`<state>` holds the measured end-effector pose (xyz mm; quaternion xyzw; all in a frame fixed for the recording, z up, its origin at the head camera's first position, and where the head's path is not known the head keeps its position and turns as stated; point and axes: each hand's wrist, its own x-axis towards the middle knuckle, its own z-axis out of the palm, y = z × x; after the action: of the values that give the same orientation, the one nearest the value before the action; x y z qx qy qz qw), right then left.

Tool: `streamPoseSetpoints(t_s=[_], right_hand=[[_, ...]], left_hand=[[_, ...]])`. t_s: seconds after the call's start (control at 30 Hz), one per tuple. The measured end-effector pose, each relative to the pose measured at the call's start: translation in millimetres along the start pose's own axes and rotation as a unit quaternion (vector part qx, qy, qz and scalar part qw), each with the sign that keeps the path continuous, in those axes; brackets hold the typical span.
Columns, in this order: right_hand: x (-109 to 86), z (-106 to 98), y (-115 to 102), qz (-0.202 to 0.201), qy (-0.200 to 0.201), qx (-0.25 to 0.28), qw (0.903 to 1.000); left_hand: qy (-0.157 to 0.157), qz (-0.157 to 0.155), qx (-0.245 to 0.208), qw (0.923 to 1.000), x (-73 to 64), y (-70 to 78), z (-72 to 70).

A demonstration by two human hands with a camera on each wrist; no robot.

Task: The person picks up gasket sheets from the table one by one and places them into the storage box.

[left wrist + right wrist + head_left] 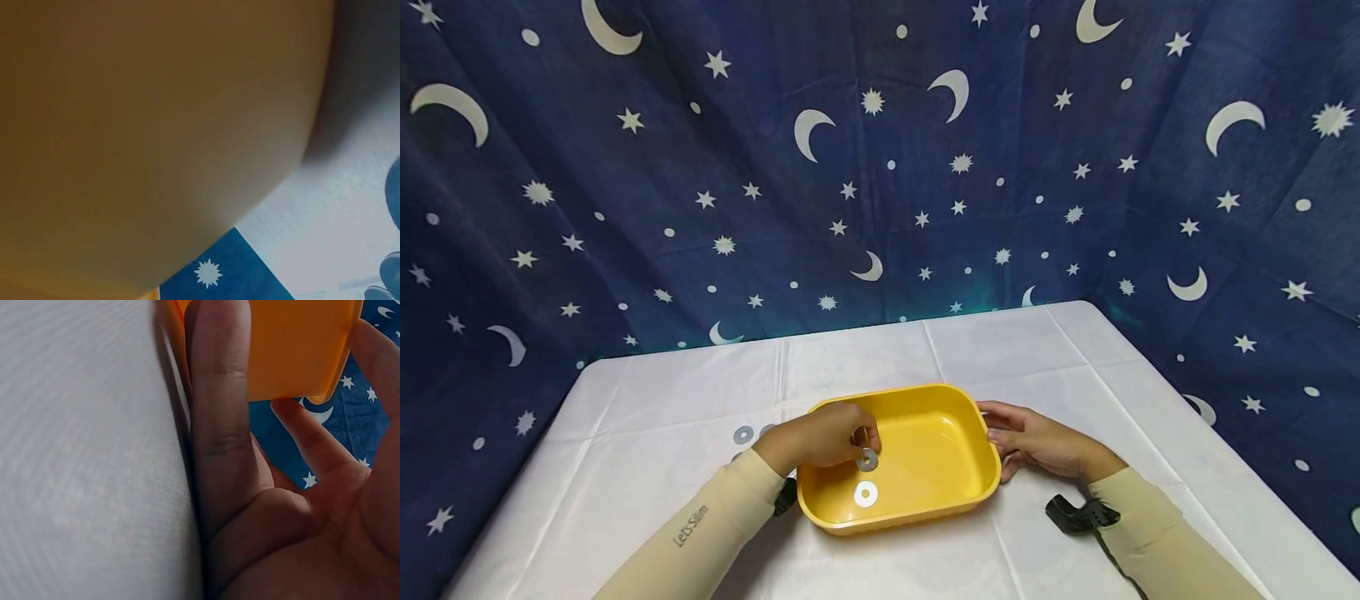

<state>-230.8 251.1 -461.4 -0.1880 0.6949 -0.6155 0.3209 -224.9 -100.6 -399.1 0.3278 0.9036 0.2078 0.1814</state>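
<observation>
Dark blue cloth (805, 67) printed with moons and stars fills the upper frame, behind a white table (587, 467). At lower centre sits a yellow tray (925, 458); the left hand (833, 435) reaches over its left side, fingertips pinching a held washer (868, 467) just above a flat washer (858, 497) on the tray floor in the frame. Whether the held one touches the floor, I cannot tell. At the right rim, the right hand (1037, 440) rests against the tray's outer wall, fingers loosely spread rather than clenched. Light, even pressure there should steady the tray without tipping or sliding it. For the pinch, lowering the ring close to the floor before loosening the grip would probably limit bouncing or rolling. Loose washers (737, 435) lie left of the tray, partly behind the left wrist, so that forearm is best lifted clear of them.
</observation>
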Motion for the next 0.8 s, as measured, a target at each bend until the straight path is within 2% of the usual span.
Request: streamPoseSetpoints(t_s=[0.17, 0.37, 0.5, 0.67, 0.8], right_hand=[[0.6, -1.3, 0.6, 0.005, 0.002, -0.001, 1.0000], [0.4, -0.5, 0.3, 0.004, 0.000, 0.003, 1.0000], [1.2, -0.9, 1.3, 0.003, -0.001, 0.003, 1.0000], [1.9, -2.0, 2.1, -0.006, -0.011, 0.004, 0.9999], [1.9, -2.8, 2.8, -0.008, -0.011, 0.002, 0.9999]], left_hand=[[0.009, 0.003, 0.017, 0.9998, -1.1, 1.8, -0.6], [0.008, -0.008, 0.010, 0.9999, -1.4, 1.3, -0.1], [0.013, -0.002, 0.006, 0.9999, -2.1, -1.7, -1.3], [0.032, 0.005, -0.018, 0.9993, -8.9, -4.1, -6.3], [0.060, 0.010, -0.039, 0.9974, -18.0, -4.3, -9.2]])
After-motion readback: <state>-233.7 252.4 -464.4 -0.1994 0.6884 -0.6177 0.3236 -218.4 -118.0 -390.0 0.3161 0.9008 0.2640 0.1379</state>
